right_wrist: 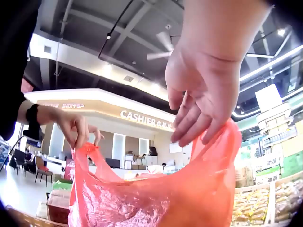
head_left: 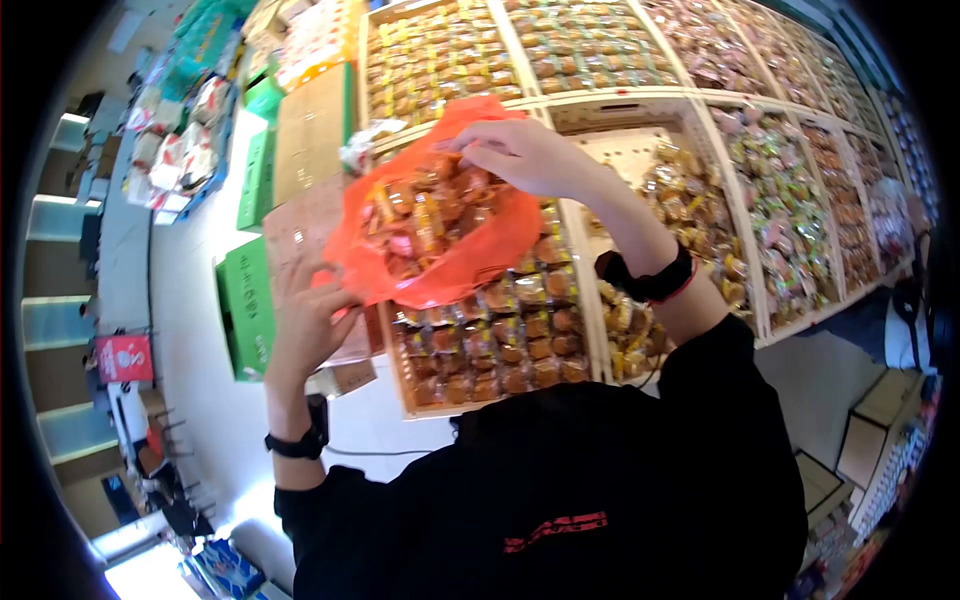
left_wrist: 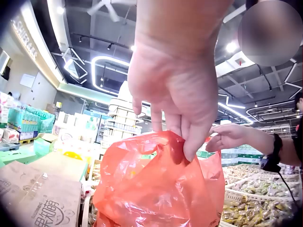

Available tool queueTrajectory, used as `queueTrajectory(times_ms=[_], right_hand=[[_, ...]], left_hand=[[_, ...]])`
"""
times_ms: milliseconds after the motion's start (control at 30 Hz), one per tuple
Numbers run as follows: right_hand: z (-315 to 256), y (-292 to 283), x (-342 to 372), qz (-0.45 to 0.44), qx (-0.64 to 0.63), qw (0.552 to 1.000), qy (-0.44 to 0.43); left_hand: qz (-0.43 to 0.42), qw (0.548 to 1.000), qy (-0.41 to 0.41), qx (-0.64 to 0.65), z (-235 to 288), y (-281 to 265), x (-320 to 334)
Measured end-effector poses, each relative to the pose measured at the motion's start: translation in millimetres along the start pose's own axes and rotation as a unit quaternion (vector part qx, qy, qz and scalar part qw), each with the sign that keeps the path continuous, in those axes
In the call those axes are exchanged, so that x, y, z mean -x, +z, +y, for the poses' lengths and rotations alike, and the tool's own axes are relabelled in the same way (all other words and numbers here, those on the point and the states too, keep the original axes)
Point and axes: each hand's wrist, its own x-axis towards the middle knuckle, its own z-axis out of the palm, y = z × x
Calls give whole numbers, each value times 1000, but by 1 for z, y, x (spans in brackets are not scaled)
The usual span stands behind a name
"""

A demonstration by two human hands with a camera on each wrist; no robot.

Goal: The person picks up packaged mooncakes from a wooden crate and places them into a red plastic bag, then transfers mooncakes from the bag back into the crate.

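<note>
A red plastic bag [head_left: 345,245] full of small wrapped snacks [head_left: 425,215] sits over the near left bins, its mouth spread upward. My left hand [head_left: 308,318] pinches the bag's near left edge between thumb and fingers; the left wrist view shows this hand [left_wrist: 180,101] coming down onto the gathered plastic. At the far rim is my right hand [head_left: 530,155], its loosely bent fingers right against the plastic. In the right wrist view the palm of that hand [right_wrist: 203,94] shows, thumb apart from the fingers, with the bag's raised side behind them.
Wooden bins of wrapped snacks [head_left: 490,345] run under the bag and off to the right. Brown cardboard boxes [head_left: 312,130] and green boxes [head_left: 247,300] stand on the left. A cable [head_left: 380,453] hangs near the body. A cashier counter [right_wrist: 128,163] stands farther off.
</note>
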Motion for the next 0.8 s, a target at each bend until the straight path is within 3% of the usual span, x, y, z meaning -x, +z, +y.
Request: queueTrajectory(times_ms=[33,100,167,200,300,367,433,500,567,633,667,700,733,800], right_hand=[[-1,-11,11,-43,-130,989,52],[23,-23,39,-18,-144,988,54],[42,-34,72,27,-260,963,62],[55,-43,90,36,-265,958,106],[111,-68,136,98,-202,946,232],[138,-97,159,100,-42,946,306],[177,-122,173,158,33,925,344],[231,-152,184,192,107,919,327],[237,-169,171,207,163,899,349],[272,-177,161,157,364,888,235],[288,-171,153,128,436,856,248],[303,-172,143,42,428,861,272],[305,-167,134,-6,454,838,301],[315,-162,120,-106,517,766,367]], left_hand=[[-3,1000,-6,-18,2,1,-1],[1,1000,7,-11,7,4,0],[1,1000,17,-9,14,11,0],[31,999,3,-11,17,15,1],[97,995,-11,-4,25,24,0],[132,991,-17,1,30,33,1],[168,986,-11,5,35,44,4],[169,986,-4,4,41,52,1],[159,986,-13,42,46,60,-5],[158,986,-15,56,49,68,-13],[163,984,-35,67,50,72,-15],[167,982,-54,77,50,76,-18],[169,981,-52,74,50,80,-21],[159,983,-53,81,51,83,-27]])
